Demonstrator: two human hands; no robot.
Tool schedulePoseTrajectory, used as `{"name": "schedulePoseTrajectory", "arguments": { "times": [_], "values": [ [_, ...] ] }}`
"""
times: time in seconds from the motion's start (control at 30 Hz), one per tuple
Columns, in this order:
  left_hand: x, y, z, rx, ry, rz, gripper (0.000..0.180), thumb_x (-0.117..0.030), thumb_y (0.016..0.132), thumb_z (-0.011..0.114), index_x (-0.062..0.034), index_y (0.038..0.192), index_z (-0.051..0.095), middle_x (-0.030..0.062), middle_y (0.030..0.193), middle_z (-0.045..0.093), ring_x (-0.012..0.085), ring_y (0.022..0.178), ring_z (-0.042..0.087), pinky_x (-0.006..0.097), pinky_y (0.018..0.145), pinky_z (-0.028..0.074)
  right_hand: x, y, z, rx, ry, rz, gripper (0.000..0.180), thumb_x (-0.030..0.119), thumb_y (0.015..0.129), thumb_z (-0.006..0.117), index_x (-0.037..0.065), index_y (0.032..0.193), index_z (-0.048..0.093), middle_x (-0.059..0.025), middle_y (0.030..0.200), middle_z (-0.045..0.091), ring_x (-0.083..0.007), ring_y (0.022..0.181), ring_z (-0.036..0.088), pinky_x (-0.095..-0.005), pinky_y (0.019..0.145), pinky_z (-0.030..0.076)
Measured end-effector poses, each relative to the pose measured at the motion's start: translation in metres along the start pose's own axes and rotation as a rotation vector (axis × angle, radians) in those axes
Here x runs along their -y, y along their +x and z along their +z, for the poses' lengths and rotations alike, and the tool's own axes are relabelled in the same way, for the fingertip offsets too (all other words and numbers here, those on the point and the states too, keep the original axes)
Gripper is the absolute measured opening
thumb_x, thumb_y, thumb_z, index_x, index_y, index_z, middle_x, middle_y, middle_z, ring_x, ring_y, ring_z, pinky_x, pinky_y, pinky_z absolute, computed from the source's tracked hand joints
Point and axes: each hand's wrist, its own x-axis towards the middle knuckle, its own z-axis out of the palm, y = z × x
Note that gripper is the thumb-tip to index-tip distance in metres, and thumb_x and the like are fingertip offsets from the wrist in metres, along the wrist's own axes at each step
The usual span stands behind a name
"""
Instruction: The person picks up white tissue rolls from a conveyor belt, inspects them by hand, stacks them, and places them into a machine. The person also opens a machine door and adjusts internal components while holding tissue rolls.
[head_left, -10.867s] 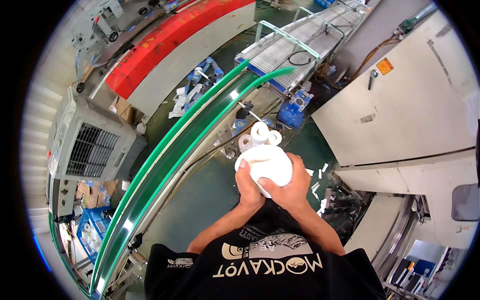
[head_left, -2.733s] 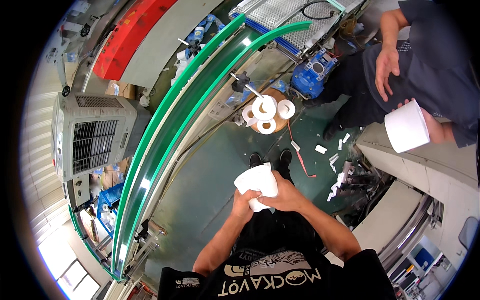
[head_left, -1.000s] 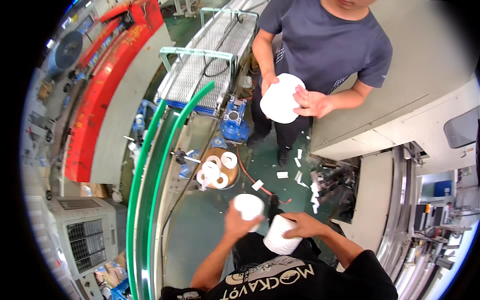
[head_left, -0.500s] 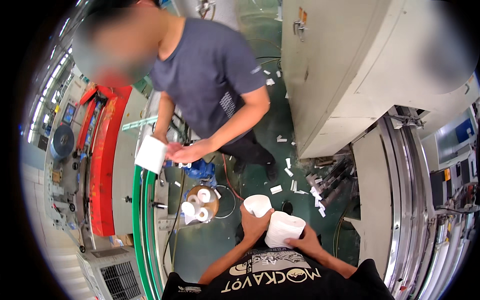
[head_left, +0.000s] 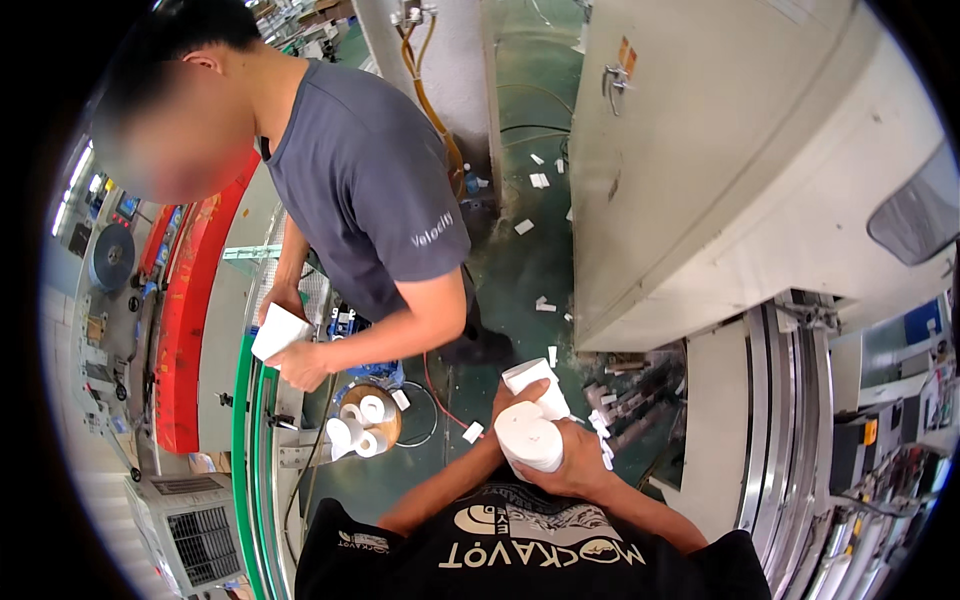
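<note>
Landmark: the large beige machine cabinet is filling the upper right.
Sign: one small orange-and-white rectangular label is sitting high on the cabinet's left face, above a metal latch.
Rolls in hand: two white paper rolls are being held below the cabinet's lower left corner, the front roll lying against the rear roll.
Right hand: the right hand is wrapping around the front roll, fingers curled on its side.
Left hand: the left hand is gripping the rear roll; its fingers are mostly hidden.
Container: one round brown tray is sitting on the green floor, well left of the cabinet, holding about four white rolls.
Co-worker: a person in a grey shirt is standing left of the cabinet, holding one flat white package in both hands.
Scraps: several white paper scraps are lying on the floor just beside the cabinet's left edge.
Conveyor: a green-edged conveyor rail is running far left of the cabinet.
</note>
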Motion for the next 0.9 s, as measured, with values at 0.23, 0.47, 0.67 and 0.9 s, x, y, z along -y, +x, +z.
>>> {"name": "schedulePoseTrajectory", "arguments": {
  "times": [0.23,0.47,0.67,0.9],
  "values": [
    [-0.036,0.084,0.025,-0.119,-0.115,0.04,0.029,-0.019,0.086,0.077,-0.0081,0.107,0.06,0.0044,0.089,0.065,0.0158,0.073,0.065,0.033,0.061,0.053,-0.033,0.1,-0.017,0.152,-0.047,-0.004,0.075,0.041,0.071,0.087,-0.003,0.121,0.052,-0.0253,0.129,0.055,-0.042,0.122,0.055,-0.0477,0.097,0.049],
    [-0.119,0.218,0.054,-0.008,0.109,0.324,0.029,-0.015,0.085,0.079,-0.0058,0.099,0.056,0.0024,0.083,0.062,0.0112,0.066,0.06,0.029,0.055,0.049,-0.072,0.227,-0.013,0.022,0.383,0.016,0.108,0.031,0.075,0.086,-0.01,0.149,0.02,-0.0336,0.15,0.033,-0.0455,0.134,0.044,-0.0472,0.109,0.041],
    [-0.164,0.313,0.13,-0.344,0.403,0.508,0.058,-0.023,0.078,0.087,0.0018,0.112,0.048,0.0132,0.098,0.063,0.0175,0.087,0.063,0.034,0.071,0.054,-0.141,0.322,-0.053,-0.063,0.388,0.213,0.104,0.028,0.072,0.088,-0.007,0.149,0.026,-0.0287,0.136,0.051,-0.0393,0.126,0.055,-0.0453,0.105,0.046],
    [-0.171,0.445,0.127,-0.08,0.548,0.325,0.067,-0.022,0.074,0.089,0.0019,0.122,0.049,0.0141,0.112,0.066,0.0222,0.099,0.066,0.038,0.083,0.056,-0.193,0.383,-0.091,0.075,0.39,0.126,0.093,0.027,0.068,0.091,-0.001,0.142,0.041,-0.0217,0.131,0.054,-0.0362,0.124,0.056,-0.043,0.105,0.045]
  ]
}}
